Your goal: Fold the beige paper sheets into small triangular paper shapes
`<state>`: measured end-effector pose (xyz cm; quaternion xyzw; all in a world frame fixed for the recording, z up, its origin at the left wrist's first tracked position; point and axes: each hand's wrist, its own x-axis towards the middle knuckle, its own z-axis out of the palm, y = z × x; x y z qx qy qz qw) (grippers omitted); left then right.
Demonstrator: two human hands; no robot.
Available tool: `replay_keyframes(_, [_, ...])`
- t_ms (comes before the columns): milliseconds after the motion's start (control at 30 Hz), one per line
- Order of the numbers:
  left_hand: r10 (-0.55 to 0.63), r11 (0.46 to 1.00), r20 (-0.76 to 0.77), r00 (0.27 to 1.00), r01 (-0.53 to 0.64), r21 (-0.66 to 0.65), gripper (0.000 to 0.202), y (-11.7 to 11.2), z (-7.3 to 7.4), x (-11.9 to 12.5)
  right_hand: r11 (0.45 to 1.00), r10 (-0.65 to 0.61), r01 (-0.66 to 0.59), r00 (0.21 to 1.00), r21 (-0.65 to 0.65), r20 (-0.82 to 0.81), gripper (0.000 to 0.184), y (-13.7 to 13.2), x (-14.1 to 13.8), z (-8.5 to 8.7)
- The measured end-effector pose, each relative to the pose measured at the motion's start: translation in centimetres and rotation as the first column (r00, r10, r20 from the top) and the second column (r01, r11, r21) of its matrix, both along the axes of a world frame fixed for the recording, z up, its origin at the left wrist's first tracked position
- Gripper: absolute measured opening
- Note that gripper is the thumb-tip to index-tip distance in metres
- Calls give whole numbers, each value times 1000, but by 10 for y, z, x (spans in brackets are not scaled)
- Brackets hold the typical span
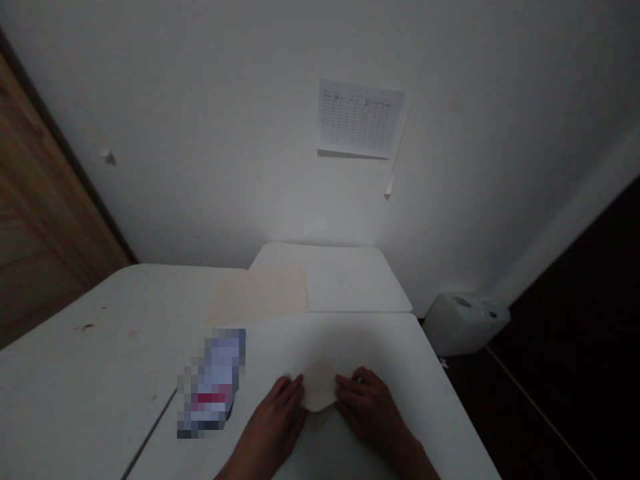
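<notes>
The left hand (pixel 273 423) and right hand (pixel 370 410) rest on the white tabletop (pixel 380 343), fingers together, pressing inward on a small folded cream sheet (pixel 319 385) between them; a larger cream sheet (pixel 259 295) lies beyond.

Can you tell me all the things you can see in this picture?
White rectangular tables: three, white, pushed together in front of the person.
Flat cream sheet: one, cream, lying on the far tables.
Pixelated packet: one, blue, white and red, on the near table; too blurred to identify.
Pale rounded flat piece: one, cream, on the near table between the hands.
White plastic jerrycan: one, white, on the floor at right.
Printed grid sheet: one, white, on the wall.
Brown wooden panel: one, brown, at far left.
Left hand: one, at the piece's left edge.
Right hand: one, at the piece's right edge.
</notes>
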<state>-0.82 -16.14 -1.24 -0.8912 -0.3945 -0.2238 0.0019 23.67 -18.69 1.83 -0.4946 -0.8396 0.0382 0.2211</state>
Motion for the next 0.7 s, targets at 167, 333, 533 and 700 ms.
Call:
replay_keyframes(167, [17, 999, -24, 1000, -16, 30, 36, -2, 3, 3, 998, -40, 39, 999, 52, 18, 12, -3, -1, -7])
replay_keyframes(333, [-60, 997, -52, 997, 57, -50, 49, 1, 20, 5, 999, -15, 14, 1000, 49, 15, 15, -1, -2, -5])
replay_keyframes(533, [-123, 970, -76, 989, 104, -219, 76, 15, 30, 9, 1000, -4, 3, 1000, 21, 29, 12, 1, -1, -2])
replay_keyframes(700, [-128, 947, -121, 984, 85, -310, 80, 23, 41, 17, 999, -25, 25, 1000, 34, -8, 10, 0, 0, -7])
